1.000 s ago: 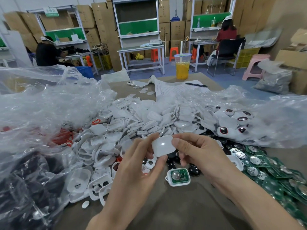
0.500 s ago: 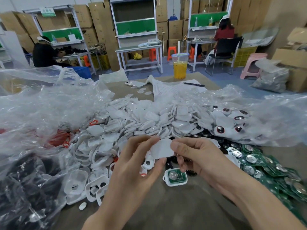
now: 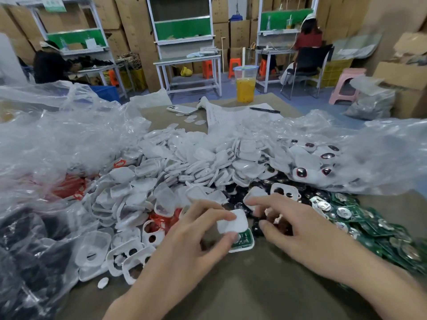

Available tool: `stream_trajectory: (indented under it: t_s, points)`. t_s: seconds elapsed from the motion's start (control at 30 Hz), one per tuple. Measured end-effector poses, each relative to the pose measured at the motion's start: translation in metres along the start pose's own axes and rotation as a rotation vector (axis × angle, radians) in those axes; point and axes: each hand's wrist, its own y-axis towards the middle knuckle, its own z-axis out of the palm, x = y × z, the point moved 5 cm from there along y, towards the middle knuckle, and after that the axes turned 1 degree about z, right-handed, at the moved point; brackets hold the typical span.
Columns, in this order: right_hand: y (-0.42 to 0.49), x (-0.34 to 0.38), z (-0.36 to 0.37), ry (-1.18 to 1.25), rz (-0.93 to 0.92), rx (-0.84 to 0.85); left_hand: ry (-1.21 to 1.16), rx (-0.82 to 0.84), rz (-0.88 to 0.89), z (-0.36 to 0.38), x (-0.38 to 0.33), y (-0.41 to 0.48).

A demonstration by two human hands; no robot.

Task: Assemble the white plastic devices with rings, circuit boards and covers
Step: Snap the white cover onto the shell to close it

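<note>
Left hand [image 3: 191,236]: thumb and fingertips pinch a white rounded-square plastic cover [image 3: 232,224] by its left edge, holding it tilted just above a white plastic base fitted with a green circuit board [image 3: 242,242]. Cannot tell whether cover and base touch. The base lies flat on the brown table [image 3: 254,287], front centre. Right hand [image 3: 291,225]: palm down, fingers spread and loosely bent over a heap of small black round parts [image 3: 255,227]. The fingertips are motion-blurred and nothing is seen gripped. Containers: a large clear plastic bag on the left [image 3: 57,135] is crumpled, with its mouth toward centre. Red plastic rings [image 3: 69,188] show through its film. A second clear bag at lower left [image 3: 23,250] holds dark contents, kind not discernible. A clear plastic bag on the right [image 3: 381,158] holds white devices with dark round windows [image 3: 302,173], several at its mouth. Between the bag mouths lies a broad pile of loose white covers [image 3: 196,162]; cannot tell whether it sits on film or bare table. White plastic frames with cut-out holes [image 3: 129,255] lie at front left beside the lower bag. Loose green circuit boards with round silver clips [image 3: 369,222] are heaped on the table at right, outside any bag. At the far end, a clear plastic cup [image 3: 245,85] with a sealed top is partly filled with orange-yellow drink. Near it are a white phone lying face down [image 3: 182,109] and a black pen [image 3: 264,110] resting on a printed paper sheet [image 3: 231,116].
</note>
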Motion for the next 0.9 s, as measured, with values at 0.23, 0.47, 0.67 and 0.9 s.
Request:
stream_trajectory:
  t_s: [0.23, 0.47, 0.67, 0.9]
  points:
    - [0.002, 0.0, 0.008, -0.348, -0.128, 0.087, 0.009, -0.05, -0.07, -0.005, 0.01, 0.001]
    - [0.003, 0.004, 0.015, -0.353, -0.173, 0.144, 0.133, -0.152, -0.13, -0.014, 0.015, 0.003]
    - [0.006, 0.008, 0.021, -0.391, -0.207, 0.163, 0.226, -0.136, -0.134, -0.012, 0.015, 0.006]
    - [0.007, 0.009, 0.024, -0.391, -0.209, 0.163, 0.24, -0.129, -0.13, -0.012, 0.014, 0.005]
